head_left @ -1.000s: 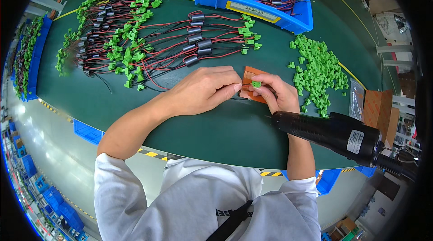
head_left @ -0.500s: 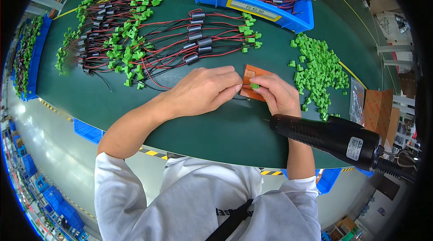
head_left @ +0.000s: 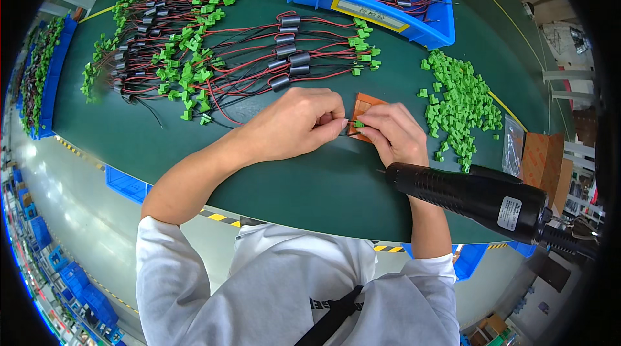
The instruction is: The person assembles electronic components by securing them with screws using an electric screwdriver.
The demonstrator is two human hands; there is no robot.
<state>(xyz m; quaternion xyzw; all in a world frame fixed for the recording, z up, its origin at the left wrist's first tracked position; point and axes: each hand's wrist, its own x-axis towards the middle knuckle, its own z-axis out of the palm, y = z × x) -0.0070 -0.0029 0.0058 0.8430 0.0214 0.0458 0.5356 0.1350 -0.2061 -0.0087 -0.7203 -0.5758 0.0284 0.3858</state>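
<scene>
At the near middle of the green bench, my left hand [head_left: 294, 122] is closed in a pinch on thin wire, with a dark strand [head_left: 350, 134] showing by the fingertips. My right hand [head_left: 396, 133] pinches a small green connector [head_left: 359, 124] just right of those fingertips. Beneath the connector lies an orange-brown block [head_left: 370, 100], partly covered by the right fingers. Whether the wire tip sits inside the connector is hidden. Just beyond the left hand lie wire assemblies [head_left: 299, 60] with red and black leads, dark cylinders and green connectors.
Loose green connectors [head_left: 460, 106] form a pile on the right. A blue bin [head_left: 420, 34] with more wire assemblies stands at the back. Beside my right forearm, a black cylindrical tool [head_left: 466, 194] juts over the bench. More assemblies [head_left: 187, 55] cover the left side.
The green connector has shifted slightly left and turned between my right fingers, closer to the left fingertips. My left fingers are curled more tightly. The whole view has moved a little.
</scene>
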